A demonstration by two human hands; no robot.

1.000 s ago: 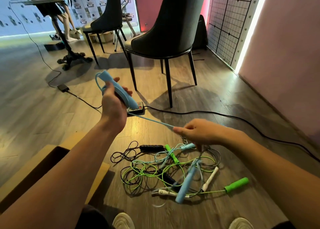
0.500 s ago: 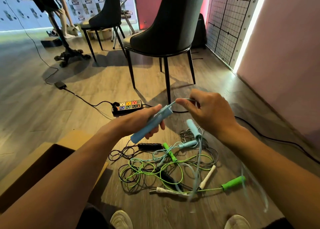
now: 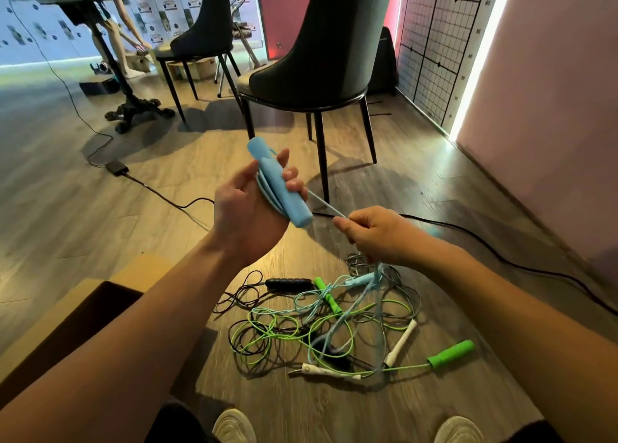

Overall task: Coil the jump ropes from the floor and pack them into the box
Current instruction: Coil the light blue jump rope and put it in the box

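Observation:
My left hand (image 3: 249,210) grips two light blue jump rope handles (image 3: 279,183) held together, with a few turns of blue cord lying against them. From the handles the blue cord (image 3: 326,205) runs taut to my right hand (image 3: 374,233), which pinches it, then drops to the floor pile. That tangled pile of jump ropes (image 3: 334,325) lies on the wood floor below my hands: green, black, blue and white cords, a green handle (image 3: 451,354), white handles (image 3: 401,342) and a black handle (image 3: 289,282). The open cardboard box (image 3: 67,319) sits at lower left.
A dark chair (image 3: 321,58) stands just beyond my hands, with a second chair (image 3: 200,31) behind it. A black power cable (image 3: 501,258) crosses the floor to the right. A table base (image 3: 133,108) and a person stand far left. My shoes (image 3: 234,424) show at the bottom.
My left hand turned the blue handles from pointing right to pointing up and away. My right hand came down to the right, drawing the cord across the handles.

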